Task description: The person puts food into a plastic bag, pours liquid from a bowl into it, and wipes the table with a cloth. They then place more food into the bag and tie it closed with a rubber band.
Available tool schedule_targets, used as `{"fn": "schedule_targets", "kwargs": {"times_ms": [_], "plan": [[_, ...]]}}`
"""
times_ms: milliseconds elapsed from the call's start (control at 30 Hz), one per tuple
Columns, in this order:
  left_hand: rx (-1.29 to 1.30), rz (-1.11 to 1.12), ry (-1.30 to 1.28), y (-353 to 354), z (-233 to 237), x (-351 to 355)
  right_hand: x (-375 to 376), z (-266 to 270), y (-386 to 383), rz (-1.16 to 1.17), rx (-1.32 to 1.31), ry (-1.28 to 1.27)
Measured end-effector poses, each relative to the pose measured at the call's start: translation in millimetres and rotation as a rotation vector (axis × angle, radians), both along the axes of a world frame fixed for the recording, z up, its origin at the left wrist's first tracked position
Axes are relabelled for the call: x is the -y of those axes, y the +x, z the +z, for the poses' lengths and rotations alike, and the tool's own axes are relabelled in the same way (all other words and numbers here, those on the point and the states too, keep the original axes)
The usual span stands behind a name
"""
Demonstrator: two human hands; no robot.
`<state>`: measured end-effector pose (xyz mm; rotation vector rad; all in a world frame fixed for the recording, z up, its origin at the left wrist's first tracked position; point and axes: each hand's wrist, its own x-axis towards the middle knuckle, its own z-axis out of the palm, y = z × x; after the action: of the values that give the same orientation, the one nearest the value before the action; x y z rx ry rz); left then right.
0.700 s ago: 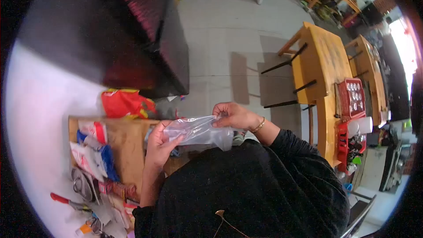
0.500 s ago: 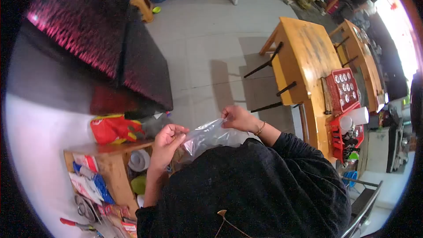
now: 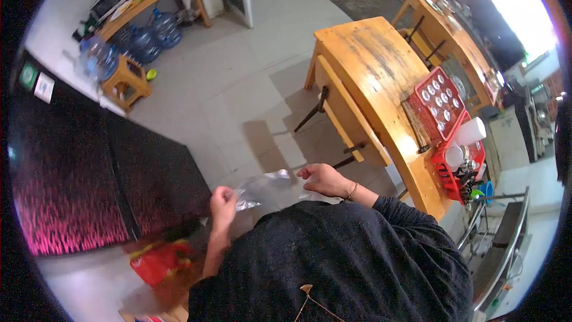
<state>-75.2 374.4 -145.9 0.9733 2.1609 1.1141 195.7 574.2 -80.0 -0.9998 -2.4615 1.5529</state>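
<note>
A clear plastic bag [image 3: 261, 192] stretches in front of my black top, between my two hands. Pinched at its left edge, the bag is held by the closed fingers of my left hand [image 3: 223, 207]. My right hand [image 3: 326, 180], with a bracelet at the wrist, is curled at the bag's right side. Its fingertips appear closed on the film, though the see-through plastic makes the exact grip hard to see. The bag looks flat, and nothing shows inside it.
A wooden table [image 3: 381, 53] on the right bears a red basket of glasses [image 3: 438, 104] and a red rack with white cups [image 3: 456, 158]. A dark cabinet [image 3: 161, 167] stands left. Beyond are a yellow stool [image 3: 126, 83] and water bottles [image 3: 143, 45]. A red bag [image 3: 158, 260] lies lower left.
My view has swung, so the table sits further left and the shelf at lower left is mostly out of view. My hands have moved slightly further apart, with the bag still between them.
</note>
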Motion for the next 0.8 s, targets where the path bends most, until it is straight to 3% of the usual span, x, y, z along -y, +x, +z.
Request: {"fn": "schedule_targets", "kwargs": {"times_ms": [67, 167, 267, 300, 333, 433, 567, 633, 733, 800], "plan": [[-0.151, 0.061, -0.076, -42, -14, -19, -29, 0, -9, -0.037, 0.084, -0.007], [-0.121, 0.117, -0.208, -109, -40, -50, -69, 4, -43, -0.093, 0.155, -0.02], [-0.215, 0.027, -0.19, -177, -43, -86, -104, 2, -94, -0.17, 0.069, -0.053], [0.127, 0.153, -0.292, -209, -55, -101, -114, 3, -115, -0.232, 0.002, -0.105], [0.167, 0.138, -0.282, -246, -64, -120, -128, 8, -136, -0.229, -0.003, -0.139], [0.338, 0.08, -0.287, -301, -16, -191, -158, 49, -184, -0.188, 0.015, -0.155], [0.237, -0.066, -0.188, -376, -50, -282, -206, 69, -197, -0.284, -0.113, -0.041], [0.333, -0.086, -0.263, -361, -16, -334, -232, 90, -195, -0.404, -0.137, -0.048], [-0.11, -0.342, -0.363, -355, -17, -394, -277, 109, -190, -0.621, -0.084, -0.193], [-0.136, -0.338, -0.391, -372, -48, -422, -316, 104, -185, -0.679, -0.103, -0.084]]}}
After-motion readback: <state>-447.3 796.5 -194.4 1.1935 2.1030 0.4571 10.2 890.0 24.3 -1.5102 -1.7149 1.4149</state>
